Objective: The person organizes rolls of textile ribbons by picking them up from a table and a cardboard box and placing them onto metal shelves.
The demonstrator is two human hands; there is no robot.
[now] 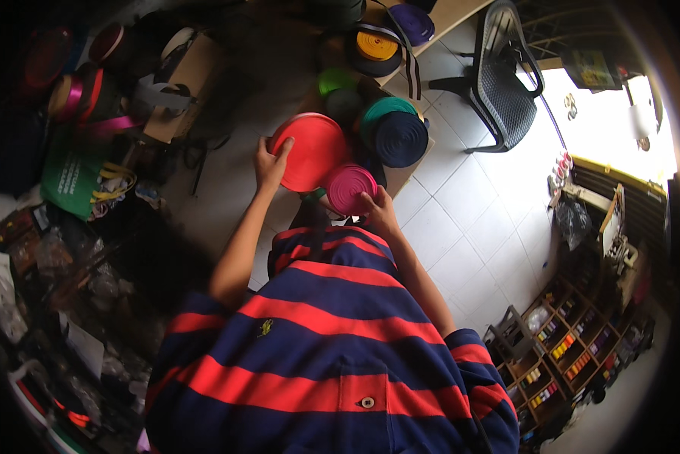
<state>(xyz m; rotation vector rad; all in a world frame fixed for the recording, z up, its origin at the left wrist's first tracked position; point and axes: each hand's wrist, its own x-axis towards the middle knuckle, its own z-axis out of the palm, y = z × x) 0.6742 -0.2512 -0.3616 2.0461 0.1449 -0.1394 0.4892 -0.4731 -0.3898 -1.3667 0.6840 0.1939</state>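
Observation:
My left hand (270,163) grips the left rim of a large red roll of webbing (314,159), thumb on its face. My right hand (382,213) closes on the lower right edge of a smaller pink webbing roll (347,189). The pink roll sits just right of and nearer than the red one, overlapping its lower edge. Beyond my right hand stand a navy roll (400,141) and a teal roll (378,111), with a bright green roll (336,80) and a dark roll (344,106) farther left. The surface under the two held rolls is mostly hidden.
A yellow roll (378,47) and a purple roll (412,26) lie on the far table. Right of it stands a black chair (504,102) on the tiled floor (468,219). A thread rack (559,344) is at lower right, a green bag (75,181) at left.

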